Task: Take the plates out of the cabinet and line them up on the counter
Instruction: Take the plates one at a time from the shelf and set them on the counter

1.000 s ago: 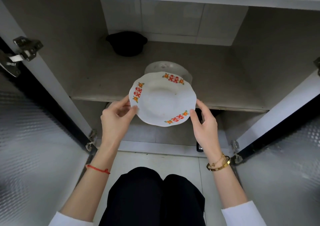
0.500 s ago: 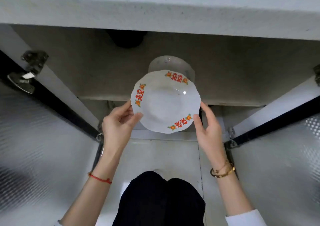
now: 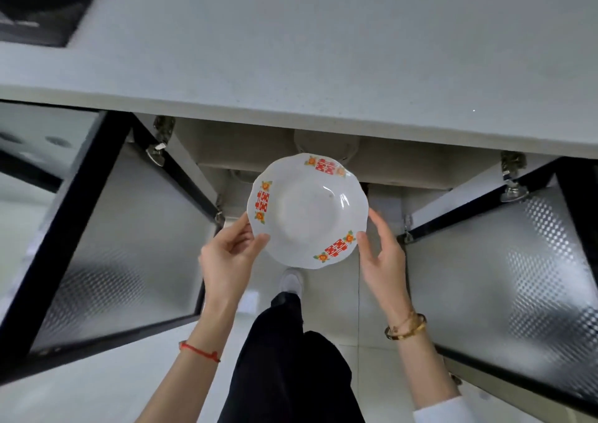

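A white plate (image 3: 307,210) with a scalloped rim and red-and-orange prints is held level in the air in front of the open cabinet (image 3: 246,150), below the front edge of the counter (image 3: 291,66) and clear of it. The left hand (image 3: 226,254) pinches the plate's near-left rim, thumb on top and fingers underneath. The right hand (image 3: 382,254) touches the near-right rim with its thumb tip while its fingers stay loosely spread beside the edge; whether they press the underside cannot be told. Behind the plate, just under the counter lip, a second plate (image 3: 323,145) sits on the cabinet shelf, mostly hidden. Both cabinet doors stand wide: the left door (image 3: 106,244) and the right door (image 3: 504,277) flank the hands, their black frames well apart from the plate's rim, leaving an open lane between them. The counter surface above is broad and pale, with a dark stovetop (image 3: 35,4) at its far left corner. Below, the person's dark trouser leg (image 3: 291,358) and a white shoe (image 3: 291,281) stand on the light floor between the doors.
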Tool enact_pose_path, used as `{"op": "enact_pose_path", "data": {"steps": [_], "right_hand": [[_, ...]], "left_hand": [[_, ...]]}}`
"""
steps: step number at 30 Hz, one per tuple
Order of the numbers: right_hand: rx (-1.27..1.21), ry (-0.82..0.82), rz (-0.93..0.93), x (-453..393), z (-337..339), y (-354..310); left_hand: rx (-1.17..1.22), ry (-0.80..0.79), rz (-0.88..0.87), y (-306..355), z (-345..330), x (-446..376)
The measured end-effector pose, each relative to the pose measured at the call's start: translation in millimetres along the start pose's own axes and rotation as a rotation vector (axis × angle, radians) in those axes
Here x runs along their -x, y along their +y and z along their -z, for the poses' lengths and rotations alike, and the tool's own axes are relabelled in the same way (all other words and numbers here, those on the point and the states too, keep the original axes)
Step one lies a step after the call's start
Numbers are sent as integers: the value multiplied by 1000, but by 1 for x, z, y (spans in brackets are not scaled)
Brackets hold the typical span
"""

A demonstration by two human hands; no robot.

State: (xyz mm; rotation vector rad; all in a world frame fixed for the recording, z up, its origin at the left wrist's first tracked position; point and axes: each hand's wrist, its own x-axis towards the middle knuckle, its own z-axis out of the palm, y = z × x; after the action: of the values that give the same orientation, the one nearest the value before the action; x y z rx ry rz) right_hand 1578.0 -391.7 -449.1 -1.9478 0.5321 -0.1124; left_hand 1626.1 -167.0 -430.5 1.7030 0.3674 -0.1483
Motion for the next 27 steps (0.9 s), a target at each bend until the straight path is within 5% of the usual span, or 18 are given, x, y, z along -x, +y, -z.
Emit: {"op": "enact_pose_path", "data": {"steps": [15, 27], "right_hand": [[-19, 4, 116, 65, 99, -197], [7, 14, 240, 8, 122, -272]], "left_hand": [[53, 23, -112, 201, 60, 99], [53, -3, -214, 289, 49, 53]]}}
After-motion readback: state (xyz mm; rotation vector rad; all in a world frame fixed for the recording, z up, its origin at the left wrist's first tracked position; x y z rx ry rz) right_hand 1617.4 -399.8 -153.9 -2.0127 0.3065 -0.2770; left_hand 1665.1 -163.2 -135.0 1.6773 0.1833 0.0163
